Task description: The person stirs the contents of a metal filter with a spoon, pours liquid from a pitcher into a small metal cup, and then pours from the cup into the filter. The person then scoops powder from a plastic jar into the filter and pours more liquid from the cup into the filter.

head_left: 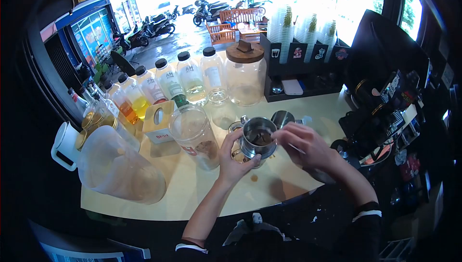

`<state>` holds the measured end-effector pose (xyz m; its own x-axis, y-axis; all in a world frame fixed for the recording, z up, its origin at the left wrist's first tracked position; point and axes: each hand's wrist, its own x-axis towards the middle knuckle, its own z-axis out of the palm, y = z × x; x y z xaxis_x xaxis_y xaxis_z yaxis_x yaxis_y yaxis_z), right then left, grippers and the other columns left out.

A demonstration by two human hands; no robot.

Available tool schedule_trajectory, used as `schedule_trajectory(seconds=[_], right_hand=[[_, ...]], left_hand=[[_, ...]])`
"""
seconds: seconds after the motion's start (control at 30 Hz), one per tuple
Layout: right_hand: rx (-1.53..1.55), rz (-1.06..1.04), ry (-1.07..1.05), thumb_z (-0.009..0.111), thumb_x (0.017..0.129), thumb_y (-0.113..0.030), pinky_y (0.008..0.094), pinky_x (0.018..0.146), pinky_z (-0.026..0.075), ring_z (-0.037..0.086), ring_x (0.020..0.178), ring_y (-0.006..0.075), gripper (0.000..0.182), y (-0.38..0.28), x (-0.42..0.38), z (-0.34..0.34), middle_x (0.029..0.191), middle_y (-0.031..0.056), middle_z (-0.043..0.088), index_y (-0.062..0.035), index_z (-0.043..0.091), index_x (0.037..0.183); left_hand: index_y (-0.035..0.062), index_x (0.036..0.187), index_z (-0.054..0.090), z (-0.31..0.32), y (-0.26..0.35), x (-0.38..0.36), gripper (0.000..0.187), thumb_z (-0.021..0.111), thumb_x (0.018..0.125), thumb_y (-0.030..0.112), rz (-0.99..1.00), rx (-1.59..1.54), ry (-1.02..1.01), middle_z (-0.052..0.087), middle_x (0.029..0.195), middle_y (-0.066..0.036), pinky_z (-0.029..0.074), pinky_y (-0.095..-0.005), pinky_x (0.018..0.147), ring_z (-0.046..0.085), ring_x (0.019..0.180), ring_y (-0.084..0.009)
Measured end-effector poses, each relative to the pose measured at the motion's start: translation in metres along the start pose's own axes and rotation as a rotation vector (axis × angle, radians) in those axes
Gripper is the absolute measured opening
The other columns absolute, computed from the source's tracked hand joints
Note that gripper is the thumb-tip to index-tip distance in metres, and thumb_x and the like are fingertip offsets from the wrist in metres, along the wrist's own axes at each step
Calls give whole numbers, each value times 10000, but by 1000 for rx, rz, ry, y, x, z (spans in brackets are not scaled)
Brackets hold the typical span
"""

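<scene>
A metal coffee dripper cup (259,139) with dark contents sits on or just over a glass mug (237,155), which it mostly hides. My left hand (234,162) wraps round the near left side of the dripper, thumb in front and fingers on the left. At the dripper's right rim, my right hand (302,142) has its fingers pinched together. Whatever those fingers hold is too small or hidden to name. Just behind them stands a metal cup (283,118). A small brown spill (254,178) marks the counter in front of the mug.
A tall clear container (192,134), a tissue box (158,127) and a large plastic pitcher (113,166) stand left on the counter (192,202). Several bottles (171,81) and a wooden-lidded jar (245,84) line the back. Stacked cups (281,26) fill a black rack (288,81).
</scene>
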<state>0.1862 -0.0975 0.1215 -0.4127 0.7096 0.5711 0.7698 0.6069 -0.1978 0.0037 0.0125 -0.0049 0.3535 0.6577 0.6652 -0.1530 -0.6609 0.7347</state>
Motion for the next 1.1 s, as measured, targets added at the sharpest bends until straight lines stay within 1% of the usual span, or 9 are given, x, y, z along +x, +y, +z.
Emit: schedule_trajectory(seconds=[0.07,0.27,0.37,0.43,0.53,0.63,0.77,0.93,1.1], right_hand=[[-44,75,67,639,817,-33,358,639,506,612,758,274,199,0,-1,4,847,96,598,-21,568,1002],[130,166,229,613,853,-47,365,611,488,604,684,295,101,-5,-1,-4,770,114,591,-14,586,945],[96,90,260,607,860,-53,369,609,485,600,684,301,101,0,-3,-4,783,121,590,-16,589,952],[81,100,208,612,854,-56,374,617,485,598,711,300,138,0,-8,-1,812,127,589,-6,583,980],[142,-128,173,621,838,-54,374,644,493,598,784,300,227,3,-13,3,859,135,586,6,560,1048],[139,-113,146,619,842,-54,366,648,495,602,779,299,216,10,-19,-7,855,132,588,2,570,1045],[169,-32,148,627,837,-46,366,654,498,609,772,294,220,21,-23,-7,878,125,601,-10,587,1050],[199,-144,158,647,808,-20,360,666,506,613,786,268,285,22,-25,-9,915,104,614,-29,588,1087],[122,-170,201,666,772,-13,348,681,515,619,813,251,348,23,-22,-9,950,92,618,-37,586,1110]], left_hand=[[15,1183,524,-2,2,2,715,854,598,263,-33,3,-20,574,1168,-146,421,-391,985,547,1128,-267],[23,1186,512,-10,39,10,759,869,579,308,-6,262,-7,573,1117,-131,445,-385,910,564,1036,-259],[16,1155,519,0,61,11,763,882,561,328,-6,468,21,564,1097,-137,448,-389,866,562,983,-274],[14,1140,520,14,75,16,761,884,555,336,-74,491,59,571,1077,-140,445,-396,868,565,975,-282],[9,1103,526,25,71,23,736,887,552,336,-132,477,89,594,1021,-143,449,-409,853,582,944,-293],[-2,1086,540,26,70,28,707,889,557,309,-114,475,88,642,951,-135,484,-400,824,633,899,-282],[-11,1120,538,23,76,30,714,884,571,287,-168,369,41,657,1001,-133,503,-365,860,652,927,-251],[11,1176,507,14,74,33,732,878,588,240,-215,286,-50,626,1077,-126,488,-354,906,631,994,-232],[47,1216,485,4,71,41,763,876,580,202,-90,265,-107,527,1191,-106,443,-347,971,555,1123,-224]])
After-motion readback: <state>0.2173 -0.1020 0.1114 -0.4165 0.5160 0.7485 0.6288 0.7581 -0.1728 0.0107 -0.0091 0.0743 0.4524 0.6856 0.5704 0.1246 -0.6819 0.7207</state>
